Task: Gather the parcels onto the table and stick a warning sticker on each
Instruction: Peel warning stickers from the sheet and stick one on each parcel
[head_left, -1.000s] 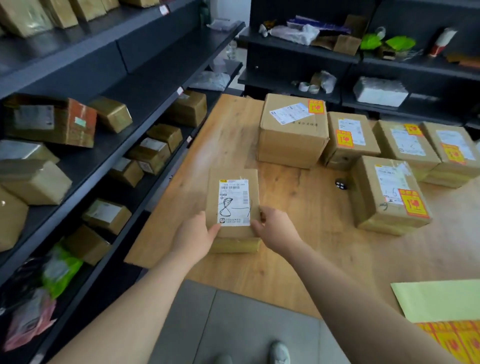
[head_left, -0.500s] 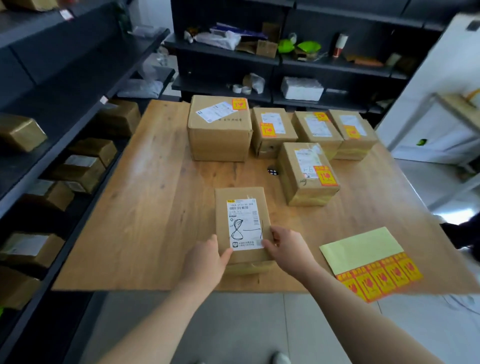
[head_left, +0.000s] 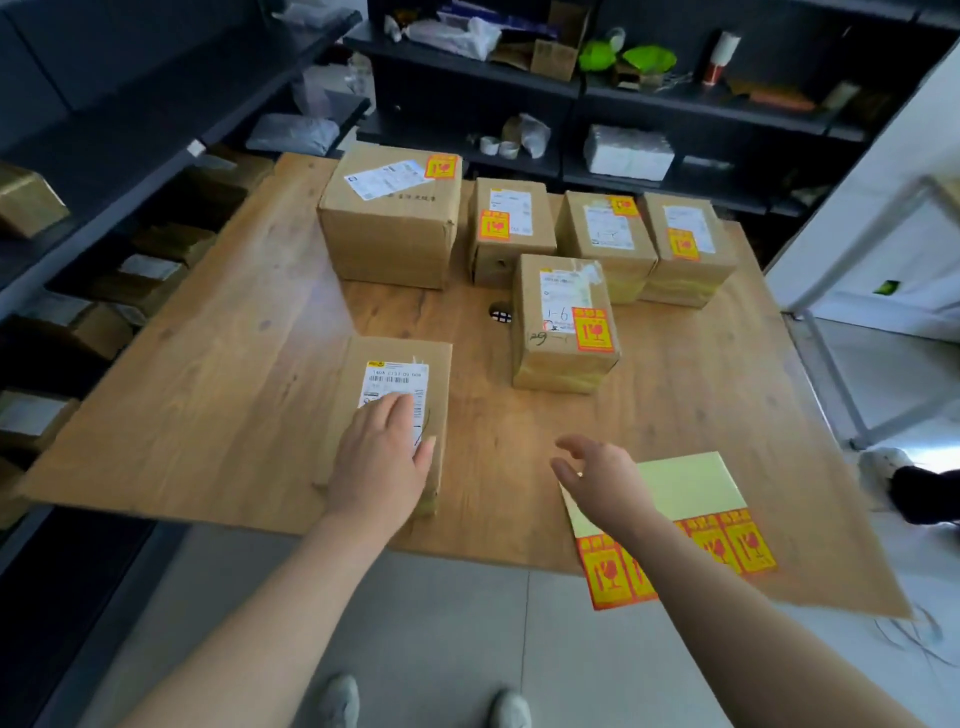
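Observation:
A flat brown parcel (head_left: 395, 364) with a white shipping label lies near the front left of the wooden table (head_left: 208, 395). My left hand (head_left: 382, 462) rests flat on its top, fingers spread. My right hand (head_left: 605, 480) hovers open above the table, just over the near left corner of a sticker sheet (head_left: 691, 499) whose front rows carry orange and yellow warning stickers. Farther back stand several parcels with stickers on them: a large box (head_left: 395, 223), a row of three (head_left: 511, 228) (head_left: 605, 244) (head_left: 685, 244), and one in front (head_left: 566, 322).
Dark shelving on the left (head_left: 130, 156) holds more brown parcels. A back shelf (head_left: 571, 88) carries bags, tape rolls and green items. A small round black object (head_left: 500, 314) lies on the table. A metal frame (head_left: 841, 374) stands at the right.
The parcel was set down on the table. My right hand let go of it and moved right toward the sticker sheet. My left hand shifted onto the parcel's top.

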